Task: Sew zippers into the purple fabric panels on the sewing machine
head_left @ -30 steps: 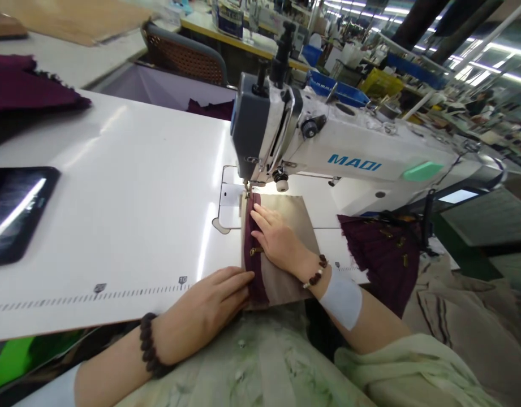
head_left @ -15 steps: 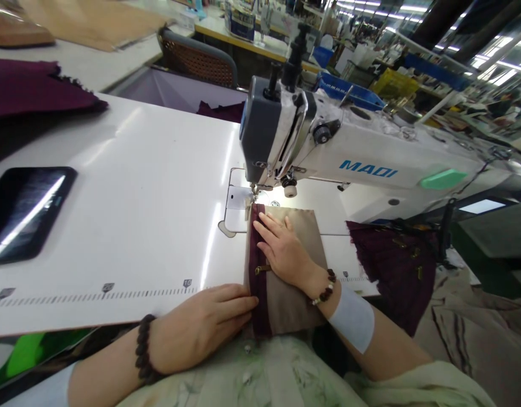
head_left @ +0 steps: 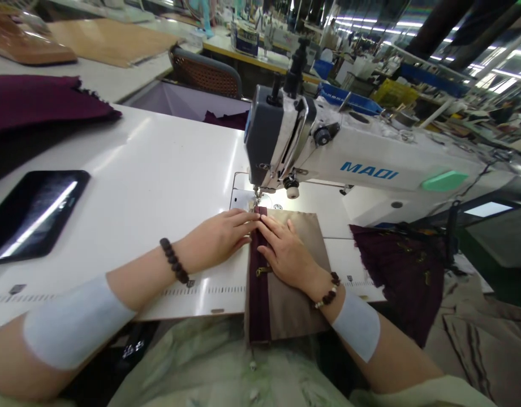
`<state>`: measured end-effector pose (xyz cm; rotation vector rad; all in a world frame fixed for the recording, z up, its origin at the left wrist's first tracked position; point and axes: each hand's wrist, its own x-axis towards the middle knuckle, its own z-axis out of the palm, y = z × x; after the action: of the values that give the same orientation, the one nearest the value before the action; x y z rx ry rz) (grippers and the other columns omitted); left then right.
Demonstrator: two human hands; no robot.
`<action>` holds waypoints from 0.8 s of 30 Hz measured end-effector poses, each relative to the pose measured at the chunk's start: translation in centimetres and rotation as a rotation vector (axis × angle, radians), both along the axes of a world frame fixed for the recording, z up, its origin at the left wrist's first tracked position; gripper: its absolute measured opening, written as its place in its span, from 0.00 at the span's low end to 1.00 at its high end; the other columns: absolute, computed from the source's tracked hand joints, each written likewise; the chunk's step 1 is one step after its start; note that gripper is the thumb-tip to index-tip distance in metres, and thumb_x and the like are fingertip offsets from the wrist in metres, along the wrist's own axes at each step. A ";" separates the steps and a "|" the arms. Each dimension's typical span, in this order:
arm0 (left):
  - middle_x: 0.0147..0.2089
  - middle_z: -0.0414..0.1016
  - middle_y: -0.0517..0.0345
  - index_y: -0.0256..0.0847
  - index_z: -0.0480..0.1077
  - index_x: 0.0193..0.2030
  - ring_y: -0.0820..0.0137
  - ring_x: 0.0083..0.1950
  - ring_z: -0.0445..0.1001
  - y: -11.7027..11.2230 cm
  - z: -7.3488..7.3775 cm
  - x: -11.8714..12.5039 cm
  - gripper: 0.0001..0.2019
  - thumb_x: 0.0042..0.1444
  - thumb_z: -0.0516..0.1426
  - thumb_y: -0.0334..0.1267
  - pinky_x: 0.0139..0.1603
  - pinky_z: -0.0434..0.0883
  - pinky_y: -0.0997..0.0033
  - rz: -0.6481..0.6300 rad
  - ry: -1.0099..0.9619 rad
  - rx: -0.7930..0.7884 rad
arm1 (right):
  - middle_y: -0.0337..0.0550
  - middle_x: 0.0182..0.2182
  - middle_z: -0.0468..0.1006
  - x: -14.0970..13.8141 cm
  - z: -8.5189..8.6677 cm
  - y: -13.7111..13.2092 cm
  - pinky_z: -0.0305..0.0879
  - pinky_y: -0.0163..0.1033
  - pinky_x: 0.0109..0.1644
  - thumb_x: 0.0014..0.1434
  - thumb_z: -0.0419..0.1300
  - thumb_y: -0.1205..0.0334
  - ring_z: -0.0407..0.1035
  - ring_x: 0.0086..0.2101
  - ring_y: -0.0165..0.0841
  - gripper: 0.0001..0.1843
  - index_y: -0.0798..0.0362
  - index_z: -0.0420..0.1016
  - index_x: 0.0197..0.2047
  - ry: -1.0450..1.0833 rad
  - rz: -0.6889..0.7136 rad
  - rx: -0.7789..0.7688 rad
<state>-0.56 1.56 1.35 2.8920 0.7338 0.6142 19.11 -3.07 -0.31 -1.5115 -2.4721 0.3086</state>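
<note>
Left grip (head_left: pixel 220 237) released and flat, its fingertips resting on the left edge of the maroon zipper strip (head_left: pixel 258 308) just before the needle (head_left: pixel 257 198); right grip (head_left: pixel 288 251) likewise spread open, palm down, pressing the strip and the tan fabric panel (head_left: pixel 305 294) to which it lies joined. Neither grip encloses anything. The panel lies on the white surface (head_left: pixel 158 164) directly under the head of the sewing machine (head_left: pixel 370 164), its near end hanging over the front edge toward the person's lap; a small brass zipper pull (head_left: pixel 262 271) shows beside the right grip. A printed ruler scale (head_left: pixel 209 290) runs along the near edge of the surface, passing under the left forearm. A dark tablet (head_left: pixel 35 212) lies flat at the left, well apart from the work. Folded maroon cloth (head_left: pixel 43 99) rests at the far left corner, and a heap of maroon pieces (head_left: pixel 396 265) hangs at the right below the machine arm. Behind the surface stands a chair (head_left: pixel 205 73) with a woven back; farther off, blue bins (head_left: pixel 349 99), further workbenches and rows of ceiling strip lights fill the room.
</note>
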 end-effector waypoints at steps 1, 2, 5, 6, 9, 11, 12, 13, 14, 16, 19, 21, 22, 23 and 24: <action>0.55 0.69 0.44 0.31 0.67 0.52 0.61 0.54 0.67 1.0 -0.6 0.3 0.14 0.62 0.50 0.32 0.55 0.69 0.59 -0.005 0.036 0.022 | 0.49 0.63 0.55 0.0 0.0 0.0 0.44 0.60 0.63 0.64 0.48 0.59 0.48 0.62 0.40 0.25 0.55 0.55 0.63 -0.002 0.002 0.000; 0.55 0.69 0.43 0.29 0.67 0.53 0.60 0.55 0.67 1.9 -1.1 0.5 0.15 0.61 0.51 0.33 0.56 0.68 0.58 -0.008 0.070 0.037 | 0.49 0.63 0.55 0.0 0.0 0.0 0.44 0.60 0.63 0.64 0.48 0.60 0.48 0.62 0.40 0.25 0.55 0.56 0.63 -0.005 0.003 0.002; 0.55 0.69 0.44 0.29 0.67 0.53 0.59 0.56 0.66 3.1 -2.4 0.7 0.16 0.62 0.50 0.36 0.58 0.65 0.58 -0.012 0.134 0.060 | 0.49 0.63 0.55 0.0 -0.1 0.0 0.42 0.59 0.64 0.63 0.48 0.60 0.47 0.62 0.40 0.25 0.55 0.56 0.63 -0.015 0.002 0.008; 0.56 0.69 0.44 0.30 0.67 0.53 0.60 0.56 0.66 3.1 -2.6 0.7 0.16 0.63 0.50 0.37 0.58 0.64 0.58 -0.008 0.142 0.066 | 0.49 0.63 0.54 -0.1 -0.1 0.0 0.42 0.59 0.64 0.63 0.48 0.60 0.47 0.62 0.40 0.25 0.55 0.56 0.63 -0.019 0.002 0.008; 0.57 0.68 0.45 0.31 0.66 0.54 0.60 0.57 0.65 3.0 -2.6 0.5 0.17 0.63 0.50 0.39 0.59 0.63 0.58 -0.010 0.153 0.087 | 0.49 0.63 0.54 -0.1 -0.1 0.0 0.42 0.59 0.64 0.63 0.48 0.60 0.47 0.62 0.40 0.25 0.55 0.57 0.63 -0.030 0.008 0.004; 0.57 0.67 0.45 0.31 0.66 0.54 0.59 0.58 0.64 2.9 -2.4 0.5 0.17 0.63 0.50 0.40 0.59 0.62 0.58 -0.011 0.161 0.096 | 0.49 0.63 0.55 0.0 -0.1 0.1 0.42 0.59 0.64 0.63 0.48 0.60 0.47 0.62 0.40 0.25 0.55 0.57 0.63 -0.038 0.008 0.006; 0.57 0.67 0.45 0.30 0.66 0.54 0.59 0.58 0.64 2.9 -2.4 0.5 0.18 0.63 0.51 0.40 0.59 0.62 0.58 -0.007 0.163 0.097 | 0.49 0.63 0.55 0.1 -0.1 0.2 0.42 0.59 0.64 0.63 0.48 0.60 0.47 0.62 0.40 0.25 0.55 0.57 0.63 -0.044 0.007 0.007; 0.57 0.67 0.45 0.30 0.65 0.54 0.58 0.58 0.64 2.9 -2.3 0.6 0.18 0.62 0.51 0.40 0.59 0.62 0.58 0.001 0.164 0.094 | 0.49 0.63 0.54 0.1 0.0 0.3 0.43 0.59 0.64 0.64 0.47 0.60 0.47 0.62 0.40 0.25 0.55 0.57 0.63 -0.051 0.007 0.006; 0.57 0.67 0.45 0.30 0.65 0.55 0.58 0.58 0.63 2.9 -2.3 0.7 0.19 0.62 0.51 0.40 0.59 0.61 0.58 0.012 0.166 0.090 | 0.49 0.63 0.54 0.2 0.0 0.5 0.43 0.59 0.64 0.64 0.47 0.60 0.47 0.63 0.40 0.25 0.55 0.57 0.63 -0.058 0.008 0.005; 0.56 0.67 0.45 0.29 0.64 0.55 0.58 0.58 0.63 2.9 -2.2 0.9 0.19 0.61 0.53 0.41 0.60 0.61 0.58 0.034 0.171 0.082 | 0.49 0.63 0.54 0.5 0.1 0.8 0.44 0.60 0.63 0.64 0.47 0.60 0.47 0.63 0.40 0.25 0.56 0.55 0.63 -0.073 0.016 0.001; 0.54 0.69 0.45 0.29 0.65 0.54 0.58 0.57 0.64 2.9 -2.2 1.0 0.20 0.60 0.54 0.42 0.60 0.60 0.58 0.052 0.182 0.081 | 0.48 0.64 0.53 0.7 0.2 1.3 0.44 0.60 0.63 0.64 0.47 0.60 0.46 0.63 0.39 0.26 0.56 0.54 0.64 -0.090 0.036 -0.005; 0.54 0.69 0.45 0.29 0.65 0.54 0.58 0.57 0.63 2.9 -2.3 1.0 0.20 0.60 0.54 0.42 0.61 0.60 0.58 0.060 0.180 0.086 | 0.47 0.64 0.52 0.7 0.3 1.5 0.44 0.61 0.64 0.64 0.47 0.60 0.46 0.63 0.39 0.26 0.55 0.53 0.64 -0.097 0.045 -0.011; 0.54 0.68 0.45 0.29 0.65 0.54 0.58 0.58 0.63 2.9 -2.3 1.0 0.20 0.61 0.53 0.43 0.61 0.60 0.58 0.061 0.176 0.088 | 0.47 0.64 0.52 0.7 0.3 1.5 0.44 0.61 0.64 0.64 0.47 0.60 0.45 0.63 0.39 0.26 0.55 0.53 0.64 -0.099 0.046 -0.012; 0.54 0.68 0.45 0.29 0.65 0.54 0.58 0.58 0.63 2.9 -2.4 0.9 0.20 0.61 0.53 0.43 0.61 0.59 0.58 0.061 0.172 0.090 | 0.46 0.64 0.52 0.7 0.3 1.5 0.43 0.61 0.64 0.64 0.47 0.60 0.45 0.63 0.40 0.26 0.55 0.53 0.64 -0.100 0.046 -0.011; 0.55 0.68 0.44 0.30 0.65 0.55 0.58 0.59 0.62 3.0 -2.4 0.9 0.20 0.61 0.53 0.42 0.61 0.59 0.57 0.058 0.168 0.089 | 0.46 0.64 0.52 0.7 0.3 1.4 0.43 0.61 0.64 0.64 0.47 0.60 0.45 0.63 0.40 0.26 0.55 0.53 0.64 -0.100 0.044 -0.009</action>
<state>0.33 4.51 -1.05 3.0423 0.8346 0.4237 19.83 -1.63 0.00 -1.5130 -2.5875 0.2581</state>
